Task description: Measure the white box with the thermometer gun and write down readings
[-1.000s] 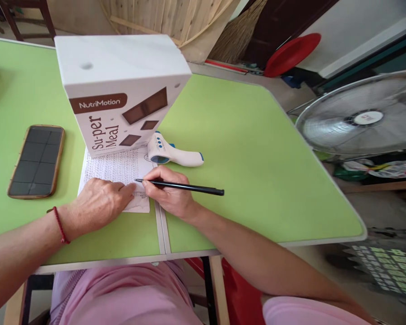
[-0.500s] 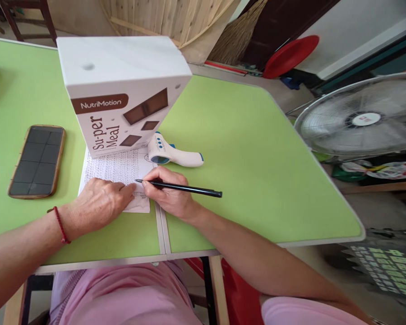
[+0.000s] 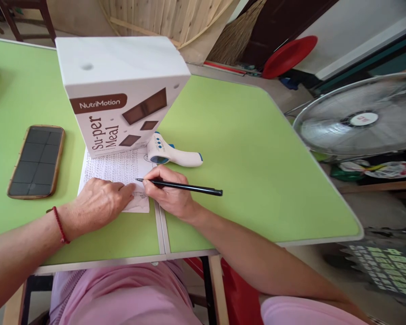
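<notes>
My right hand (image 3: 171, 192) is closed round a black pen (image 3: 189, 186), its tip at the sheet. Under both hands lies a sheet of paper (image 3: 113, 168) covered with rows of small handwriting and a line drawing near its lower edge. My left hand (image 3: 99, 201) rests on the paper's lower left with its fingers laid down, the thumb close to the pen tip. A white NutriMotion box (image 3: 122, 90) stands upright on the far part of the sheet and hides it there. Beside the box, a white and blue infrared thermometer (image 3: 176, 155) touches the sheet's right edge.
A phone (image 3: 36, 161) in a brown case lies on the green table (image 3: 250, 171), left of the paper. A metal seam (image 3: 161, 232) crosses the tabletop near my right wrist. A standing fan (image 3: 362, 118) is just past the right edge. Behind are a red basin (image 3: 289, 56) and a straw broom (image 3: 235, 38).
The pen tip has shifted very slightly over the paper, and the view has drifted a little. My left hand stays on the sheet.
</notes>
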### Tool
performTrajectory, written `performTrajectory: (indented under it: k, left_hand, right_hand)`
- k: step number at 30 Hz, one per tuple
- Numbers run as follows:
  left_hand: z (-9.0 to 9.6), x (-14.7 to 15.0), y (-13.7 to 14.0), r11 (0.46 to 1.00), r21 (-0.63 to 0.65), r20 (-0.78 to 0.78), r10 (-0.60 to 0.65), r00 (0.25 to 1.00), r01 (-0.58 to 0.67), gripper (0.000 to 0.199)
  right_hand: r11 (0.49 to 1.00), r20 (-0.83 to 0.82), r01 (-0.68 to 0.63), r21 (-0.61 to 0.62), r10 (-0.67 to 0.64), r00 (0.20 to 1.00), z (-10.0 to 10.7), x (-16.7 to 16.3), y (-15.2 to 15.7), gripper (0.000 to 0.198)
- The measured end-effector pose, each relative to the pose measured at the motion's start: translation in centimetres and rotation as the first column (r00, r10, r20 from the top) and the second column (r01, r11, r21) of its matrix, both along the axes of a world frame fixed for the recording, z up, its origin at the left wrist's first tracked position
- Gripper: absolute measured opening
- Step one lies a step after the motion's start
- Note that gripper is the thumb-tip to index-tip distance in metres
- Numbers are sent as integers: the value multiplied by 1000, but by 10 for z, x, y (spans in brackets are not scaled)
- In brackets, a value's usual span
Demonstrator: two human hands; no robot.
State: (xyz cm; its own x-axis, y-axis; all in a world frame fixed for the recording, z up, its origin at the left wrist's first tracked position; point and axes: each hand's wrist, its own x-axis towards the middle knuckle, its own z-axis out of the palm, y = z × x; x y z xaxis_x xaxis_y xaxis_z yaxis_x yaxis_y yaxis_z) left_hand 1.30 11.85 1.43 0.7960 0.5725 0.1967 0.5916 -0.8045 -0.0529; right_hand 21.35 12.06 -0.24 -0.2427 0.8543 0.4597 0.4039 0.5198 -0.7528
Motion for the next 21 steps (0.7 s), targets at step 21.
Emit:
performTrajectory:
  k: [21]
  left_hand:
    - [1,-1,0,1000,-3,0,-3,1000,3,13]
  right_hand:
    - [1000,31,-2,-20,3,1000,0,1,0,12]
